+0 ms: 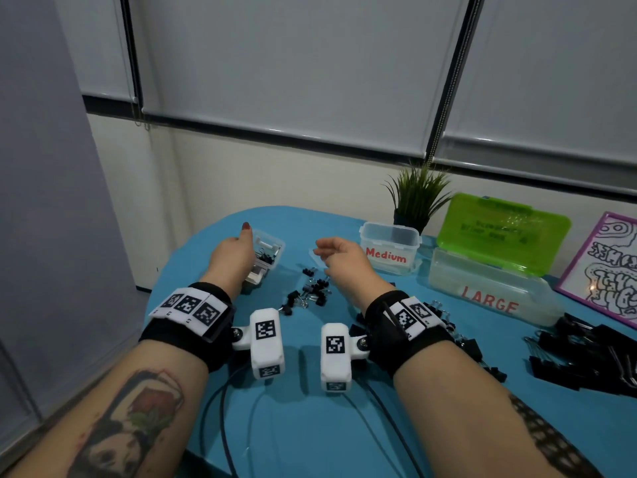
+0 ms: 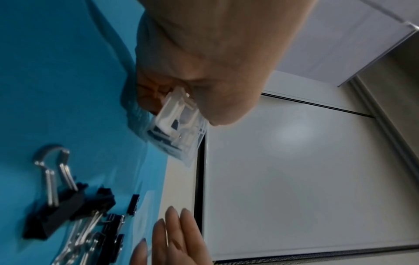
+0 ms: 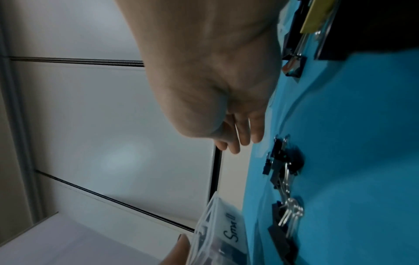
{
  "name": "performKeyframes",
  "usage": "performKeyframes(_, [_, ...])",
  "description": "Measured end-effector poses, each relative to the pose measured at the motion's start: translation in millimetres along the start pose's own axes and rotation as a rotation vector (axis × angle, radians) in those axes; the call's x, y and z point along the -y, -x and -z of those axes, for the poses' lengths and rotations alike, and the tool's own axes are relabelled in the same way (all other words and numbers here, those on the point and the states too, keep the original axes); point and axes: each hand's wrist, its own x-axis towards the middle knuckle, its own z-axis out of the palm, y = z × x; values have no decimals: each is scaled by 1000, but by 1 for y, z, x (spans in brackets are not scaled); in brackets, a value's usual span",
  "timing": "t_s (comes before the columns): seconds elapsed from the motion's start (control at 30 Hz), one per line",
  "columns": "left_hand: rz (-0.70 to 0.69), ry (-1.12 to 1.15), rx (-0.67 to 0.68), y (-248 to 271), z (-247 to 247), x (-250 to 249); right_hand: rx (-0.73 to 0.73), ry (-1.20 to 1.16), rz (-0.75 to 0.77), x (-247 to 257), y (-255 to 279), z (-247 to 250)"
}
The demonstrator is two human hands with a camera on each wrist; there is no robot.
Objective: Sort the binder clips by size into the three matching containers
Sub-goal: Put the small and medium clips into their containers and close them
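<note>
My left hand point(image 1: 234, 253) grips a small clear container point(image 1: 267, 251) at the table's far left, tilted, with small black clips inside. The left wrist view shows my fingers point(image 2: 149, 93) curled round the box point(image 2: 179, 130). In the right wrist view its label point(image 3: 229, 227) reads "Small". My right hand point(image 1: 336, 258) hovers with loosely bent fingers point(image 3: 240, 138) and holds nothing, just above a scatter of small black binder clips point(image 1: 308, 294). The "Medium" tub point(image 1: 389, 248) and the "LARGE" box point(image 1: 482, 291) with its raised green lid point(image 1: 499, 229) stand at the right.
Medium clips point(image 1: 465, 343) lie by my right wrist, and a heap of large black clips point(image 1: 586, 360) fills the right edge. A potted plant point(image 1: 417, 198) and a framed drawing point(image 1: 610, 267) stand at the back. A clear lid point(image 2: 147, 206) lies flat near my right fingers.
</note>
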Motion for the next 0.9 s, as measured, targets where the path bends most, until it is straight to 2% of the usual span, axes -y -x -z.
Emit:
performKeyframes(0.13, [13, -69, 46, 0, 0, 1, 201, 310, 3, 11, 4, -11])
performKeyframes(0.23, [12, -94, 80, 1, 1, 2, 293, 537, -9, 16, 12, -14])
performKeyframes(0.3, [-1, -87, 100, 2, 1, 2, 293, 551, -10, 15, 17, -11])
performKeyframes(0.47, [4, -84, 121, 4, -1, -2, 175, 387, 13, 17, 26, 13])
performKeyframes(0.67, [-18, -69, 118, 0, -3, 6, 394, 727, -16, 17, 35, 28])
performKeyframes(0.9, [-8, -114, 132, -5, -6, 7, 276, 693, 56, 15, 31, 11])
